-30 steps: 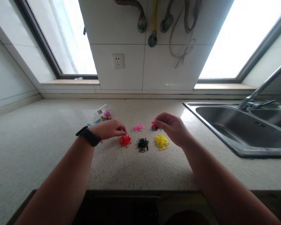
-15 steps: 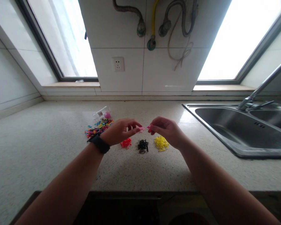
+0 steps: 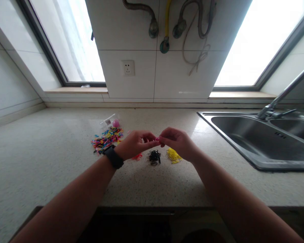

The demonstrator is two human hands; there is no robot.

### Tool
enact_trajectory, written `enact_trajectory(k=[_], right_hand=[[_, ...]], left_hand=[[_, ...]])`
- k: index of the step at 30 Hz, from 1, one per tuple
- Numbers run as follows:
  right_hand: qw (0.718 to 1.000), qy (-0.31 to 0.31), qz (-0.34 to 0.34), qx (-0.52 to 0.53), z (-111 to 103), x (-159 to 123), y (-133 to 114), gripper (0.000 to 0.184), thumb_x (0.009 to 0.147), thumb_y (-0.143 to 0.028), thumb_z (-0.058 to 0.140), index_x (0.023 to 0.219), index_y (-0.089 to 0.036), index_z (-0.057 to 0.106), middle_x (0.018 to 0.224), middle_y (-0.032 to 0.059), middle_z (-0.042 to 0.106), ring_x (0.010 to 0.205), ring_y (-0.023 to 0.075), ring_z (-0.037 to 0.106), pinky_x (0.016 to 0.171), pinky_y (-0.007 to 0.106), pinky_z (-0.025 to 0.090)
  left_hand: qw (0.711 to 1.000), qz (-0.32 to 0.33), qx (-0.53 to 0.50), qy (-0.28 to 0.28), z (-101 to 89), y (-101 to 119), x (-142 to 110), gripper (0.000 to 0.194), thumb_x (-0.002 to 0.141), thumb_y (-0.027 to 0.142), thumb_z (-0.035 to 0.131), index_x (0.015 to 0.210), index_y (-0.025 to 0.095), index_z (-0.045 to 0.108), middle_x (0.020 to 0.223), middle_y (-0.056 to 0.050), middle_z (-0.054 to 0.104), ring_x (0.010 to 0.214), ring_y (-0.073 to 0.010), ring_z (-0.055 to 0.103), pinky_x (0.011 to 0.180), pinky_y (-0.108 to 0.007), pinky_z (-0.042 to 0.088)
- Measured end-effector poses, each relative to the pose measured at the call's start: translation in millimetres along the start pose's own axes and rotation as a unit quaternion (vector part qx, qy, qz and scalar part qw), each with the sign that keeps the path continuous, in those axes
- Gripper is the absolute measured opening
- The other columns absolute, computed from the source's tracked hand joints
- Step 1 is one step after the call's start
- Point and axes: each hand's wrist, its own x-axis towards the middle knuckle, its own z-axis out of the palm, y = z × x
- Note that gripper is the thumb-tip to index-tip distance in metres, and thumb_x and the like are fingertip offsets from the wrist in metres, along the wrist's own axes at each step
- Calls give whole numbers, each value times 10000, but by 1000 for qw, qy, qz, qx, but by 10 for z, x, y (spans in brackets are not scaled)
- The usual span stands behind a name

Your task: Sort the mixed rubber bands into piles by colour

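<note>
Left hand (image 3: 135,143) and right hand (image 3: 179,141), fingertips together and pinched nearly shut on small pink bands (image 3: 157,138), above the worktop (image 3: 152,190) and beyond the black pile (image 3: 154,157); the yellow pile (image 3: 174,155) lies beside the right hand. The bands are judged very light, soft and springy, apt to slip or cling together; a fingertip pinch at one end of a loop should suit each.

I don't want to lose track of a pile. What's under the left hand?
Part of the red pile shows past the near edge of the left hand, on the counter. The hand covers the rest, so what else lies there can't be seen.
</note>
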Motion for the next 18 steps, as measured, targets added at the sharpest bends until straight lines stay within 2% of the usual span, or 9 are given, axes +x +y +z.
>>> enact_trajectory(k=[6, 13, 18], right_hand=[[1000, 10, -2, 1, 14, -3, -20, 146, 798, -294, 760, 814, -184, 666, 709, 1, 675, 674, 123, 629, 656, 298, 532], [1000, 23, -4, 7, 25, 2, -27, 158, 778, -294, 777, 807, -183, 667, 711, 0, 677, 667, 121, 625, 655, 295, 529], [1000, 27, -2, -9, 31, -1, -40, 166, 777, -310, 778, 804, -186, 670, 722, 5, 676, 675, 125, 620, 658, 301, 524]], left_hand=[[997, -15, -76, -2, 49, -25, 22, 310, 891, 430, 624, 938, 132, 698, 809, -35, 660, 697, -115, 535, 621, -234, 416], [997, -32, -71, 3, 54, 6, 27, 302, 887, 417, 626, 929, 123, 677, 762, -12, 618, 649, -101, 505, 585, -226, 400], [995, -41, -93, -5, 60, 9, 26, 304, 888, 422, 625, 941, 126, 670, 811, -33, 649, 684, -109, 558, 622, -237, 451]])
